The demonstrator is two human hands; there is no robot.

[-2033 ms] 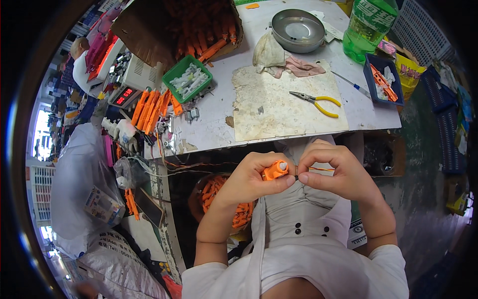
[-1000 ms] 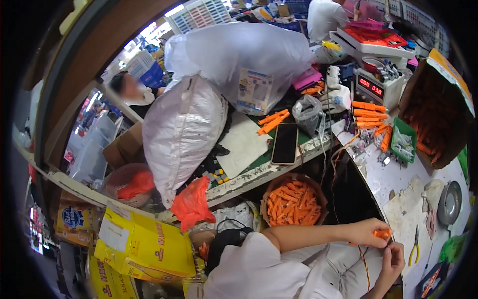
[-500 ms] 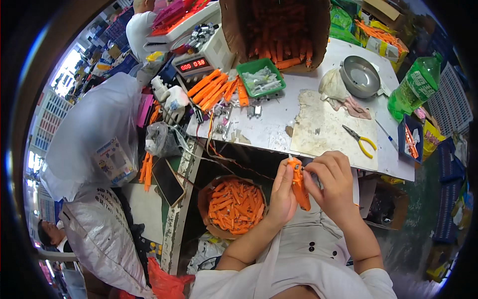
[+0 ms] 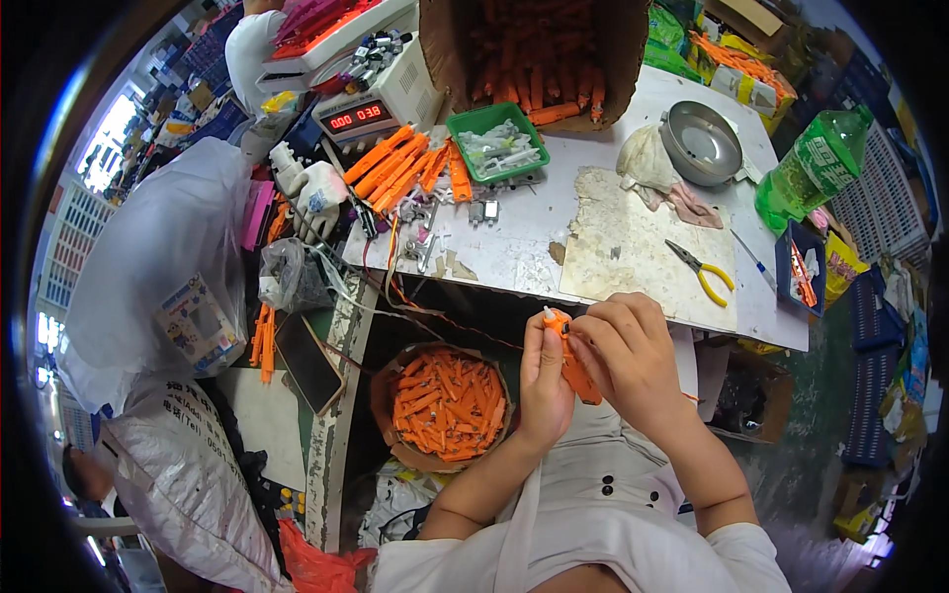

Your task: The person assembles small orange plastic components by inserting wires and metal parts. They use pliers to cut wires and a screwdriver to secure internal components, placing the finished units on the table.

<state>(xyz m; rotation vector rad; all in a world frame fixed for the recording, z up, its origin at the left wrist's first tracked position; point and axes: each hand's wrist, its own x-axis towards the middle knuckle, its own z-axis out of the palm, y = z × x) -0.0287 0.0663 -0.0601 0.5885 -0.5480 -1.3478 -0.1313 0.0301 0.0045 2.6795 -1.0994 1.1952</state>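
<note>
My left hand [image 4: 546,395] is closed around a long orange plastic casing [image 4: 581,383] with a white tip at its upper end. It is held tilted in front of my apron, just off the bench's front edge. My right hand [image 4: 630,358] is bent over the casing's right side, thumb and fingers pinched near the top. A dark spot shows by those fingertips; whether they hold a small part is hidden. Below left of my hands, a round carton [image 4: 386,435] is heaped with similar orange pieces [image 4: 450,405].
Yellow-handled pliers [image 4: 714,287] lie on a worn board [image 4: 603,237]. Beyond stand a metal bowl [image 4: 702,143], a green basket [image 4: 542,163] of pale parts and a large carton [image 4: 633,59] of orange pieces. A green bottle [image 4: 816,163] stands at right. Wires [image 4: 395,262] hang over the front edge.
The bench and its things have shifted slightly left in the view. My right hand has closed in over the casing and covers more of it; my left hand keeps its hold.
</note>
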